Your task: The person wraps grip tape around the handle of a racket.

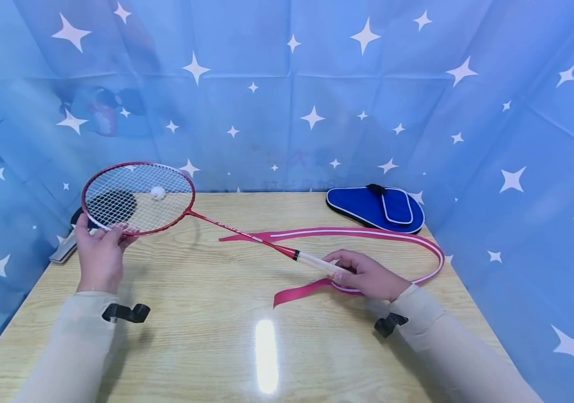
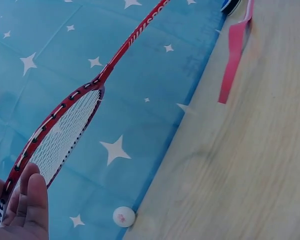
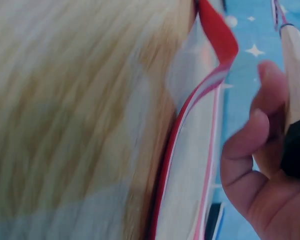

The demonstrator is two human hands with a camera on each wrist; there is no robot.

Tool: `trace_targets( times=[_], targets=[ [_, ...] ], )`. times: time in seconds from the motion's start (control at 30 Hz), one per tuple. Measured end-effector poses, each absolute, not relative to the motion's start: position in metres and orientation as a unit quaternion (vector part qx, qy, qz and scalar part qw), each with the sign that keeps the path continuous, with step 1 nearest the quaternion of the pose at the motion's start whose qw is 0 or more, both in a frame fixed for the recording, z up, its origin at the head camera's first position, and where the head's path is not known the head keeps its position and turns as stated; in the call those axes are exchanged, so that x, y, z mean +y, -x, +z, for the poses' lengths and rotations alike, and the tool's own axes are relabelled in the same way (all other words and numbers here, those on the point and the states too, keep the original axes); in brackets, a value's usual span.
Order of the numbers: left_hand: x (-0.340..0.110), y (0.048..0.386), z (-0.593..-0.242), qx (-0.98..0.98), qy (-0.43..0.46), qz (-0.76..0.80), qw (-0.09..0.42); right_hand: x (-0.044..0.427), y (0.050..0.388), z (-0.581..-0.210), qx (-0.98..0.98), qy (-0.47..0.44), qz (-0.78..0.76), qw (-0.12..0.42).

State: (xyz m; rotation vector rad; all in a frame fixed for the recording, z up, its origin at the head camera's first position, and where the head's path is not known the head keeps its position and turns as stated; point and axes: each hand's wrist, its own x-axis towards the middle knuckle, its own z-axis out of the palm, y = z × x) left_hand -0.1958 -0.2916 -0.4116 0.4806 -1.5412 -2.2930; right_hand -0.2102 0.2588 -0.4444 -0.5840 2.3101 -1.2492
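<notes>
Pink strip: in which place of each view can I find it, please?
Head: the pink strip lies looped on the table, right of centre.
Left wrist: near the top right corner, partly shown.
Right wrist: around the middle, running from top edge to bottom.
Shared landmark: the red racket, partly shown in both wrist views.

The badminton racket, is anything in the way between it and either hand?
Nothing visible: the left hand pinches the badminton racket by its frame, and the right hand holds its handle. The pink strap lies beneath the right hand, not between.
</notes>
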Motion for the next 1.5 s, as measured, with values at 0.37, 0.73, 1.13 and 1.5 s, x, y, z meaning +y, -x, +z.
trace_targets(
  times=[0.37,0.73,1.13,1.5],
  targets=[
    [-0.297,0.206,-0.4,-0.517,-0.137,-0.82,0.207,0.236,0.197,-0.444,0.827,0.232,-0.458,0.229],
    [-0.259,0.206,-0.416,-0.521,-0.157,-0.81,0.218,0.222,0.19,-0.445,0.834,0.226,-0.463,0.198],
    [-0.174,0.2,-0.431,-0.636,-0.085,-0.758,0.122,0.2,0.187,-0.445,0.824,0.225,-0.482,0.198],
    [-0.124,0.197,-0.441,-0.635,-0.039,-0.766,0.093,0.187,0.181,-0.443,0.818,0.22,-0.489,0.208]
  ],
)
